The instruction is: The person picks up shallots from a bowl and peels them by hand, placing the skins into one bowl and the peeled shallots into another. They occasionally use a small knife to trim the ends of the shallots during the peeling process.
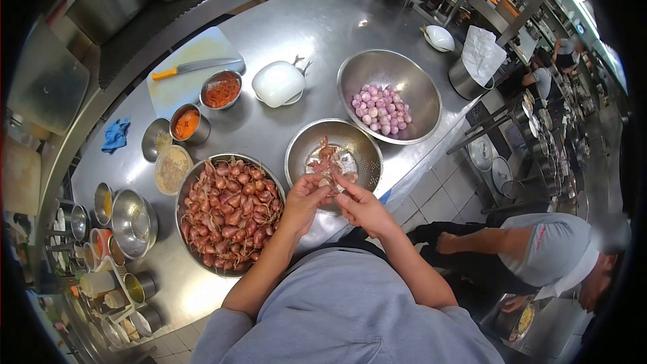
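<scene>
Over the perforated metal colander [296,148], my two hands meet with their fingertips close together. My left hand [306,195] pinches a small pale, partly peeled shallot [324,183]. Beside it, my right hand [364,207] is closed in a pinch with a whitish bit at its fingertips, too small to make out. Reddish-brown shallot skins [326,159] lie in the colander. To the left, a large metal bowl [180,219] is heaped with unpeeled shallots [232,212]. Up to the right, another large bowl [414,77] contains peeled pink-purple shallots [381,109].
Behind, a yellow-handled knife [195,66] lies on a cutting board [158,91]. Metal containers of shredded orange food [221,91] and orange pieces [187,123] stand near a white bowl-like object [279,84]. A blue cloth [116,135] is at left. Another person [539,249] bends at right.
</scene>
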Action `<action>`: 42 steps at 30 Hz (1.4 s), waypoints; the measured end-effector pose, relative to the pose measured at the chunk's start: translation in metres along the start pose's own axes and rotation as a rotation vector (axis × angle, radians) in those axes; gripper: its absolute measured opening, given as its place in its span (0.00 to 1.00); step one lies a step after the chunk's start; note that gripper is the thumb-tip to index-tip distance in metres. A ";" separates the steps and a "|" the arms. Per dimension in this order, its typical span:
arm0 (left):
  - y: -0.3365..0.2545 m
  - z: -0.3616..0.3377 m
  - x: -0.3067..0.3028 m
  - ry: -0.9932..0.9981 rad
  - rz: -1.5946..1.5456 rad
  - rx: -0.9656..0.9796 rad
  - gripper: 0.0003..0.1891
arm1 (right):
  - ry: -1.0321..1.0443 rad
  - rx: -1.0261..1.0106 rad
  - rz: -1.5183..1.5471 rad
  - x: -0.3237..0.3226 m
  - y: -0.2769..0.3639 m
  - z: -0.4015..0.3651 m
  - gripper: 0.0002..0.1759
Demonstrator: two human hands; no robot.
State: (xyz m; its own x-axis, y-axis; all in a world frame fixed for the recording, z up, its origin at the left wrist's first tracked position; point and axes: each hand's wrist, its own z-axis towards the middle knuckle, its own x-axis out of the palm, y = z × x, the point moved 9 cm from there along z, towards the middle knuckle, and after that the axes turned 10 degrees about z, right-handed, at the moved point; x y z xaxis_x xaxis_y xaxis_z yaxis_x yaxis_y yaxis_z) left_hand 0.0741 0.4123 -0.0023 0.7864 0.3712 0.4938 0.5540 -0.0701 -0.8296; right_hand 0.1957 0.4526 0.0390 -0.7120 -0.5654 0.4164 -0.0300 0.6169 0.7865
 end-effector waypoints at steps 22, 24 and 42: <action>0.009 0.000 -0.001 0.064 -0.210 -0.114 0.15 | -0.070 0.053 0.143 -0.017 -0.006 0.009 0.27; 0.004 0.000 0.002 0.058 -0.224 -0.116 0.14 | -0.081 0.038 0.078 -0.013 -0.002 0.007 0.29; 0.009 -0.001 -0.002 -0.015 -0.271 -0.124 0.14 | 0.003 -0.103 -0.119 -0.008 -0.004 0.015 0.25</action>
State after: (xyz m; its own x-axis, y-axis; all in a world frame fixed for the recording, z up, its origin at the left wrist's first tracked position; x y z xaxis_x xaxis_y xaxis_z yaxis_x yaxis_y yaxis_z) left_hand 0.0780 0.4106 -0.0106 0.6017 0.4057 0.6880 0.7731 -0.0792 -0.6294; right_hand 0.1915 0.4630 0.0257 -0.7056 -0.6329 0.3187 -0.0419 0.4862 0.8728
